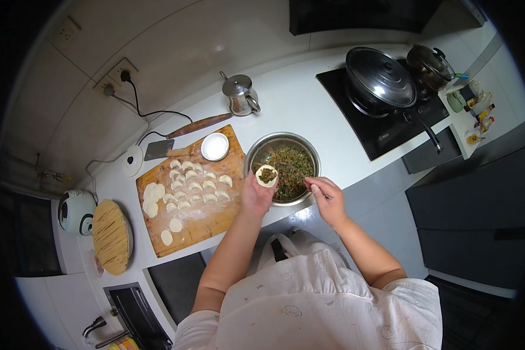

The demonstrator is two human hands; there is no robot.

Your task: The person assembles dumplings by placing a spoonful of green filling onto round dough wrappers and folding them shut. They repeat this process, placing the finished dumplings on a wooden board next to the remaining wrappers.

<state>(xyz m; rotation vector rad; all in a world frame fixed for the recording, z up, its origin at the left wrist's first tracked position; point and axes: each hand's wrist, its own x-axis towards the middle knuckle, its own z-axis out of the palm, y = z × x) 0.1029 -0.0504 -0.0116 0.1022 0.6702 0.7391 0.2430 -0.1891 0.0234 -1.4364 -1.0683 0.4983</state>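
Observation:
My left hand [258, 195] holds a round dumpling wrapper [260, 179] with a small heap of filling [268, 174] on it, at the near left rim of a steel mixing bowl [317, 158]. Chopped green and brown filling [293, 156] lies in the bowl. At the bowl's right side, my right hand [329, 199] pinches a thin-handled utensil [300, 173] that slants into the bowl; its exact kind is unclear. To the left, several folded dumplings [209, 185] sit in rows on a floured wooden board [235, 156], with overlapping wrappers [152, 195] at its left and two loose wrappers [175, 224] nearer me.
A small white bowl [214, 146] stands on the board. Behind lie a cleaver [158, 150] and a rolling pin [198, 126], near a steel pot [239, 95]. Right: a lidded wok [382, 77] on a black cooktop [367, 137], its handle sticking out. Left: a round slatted lid [111, 236].

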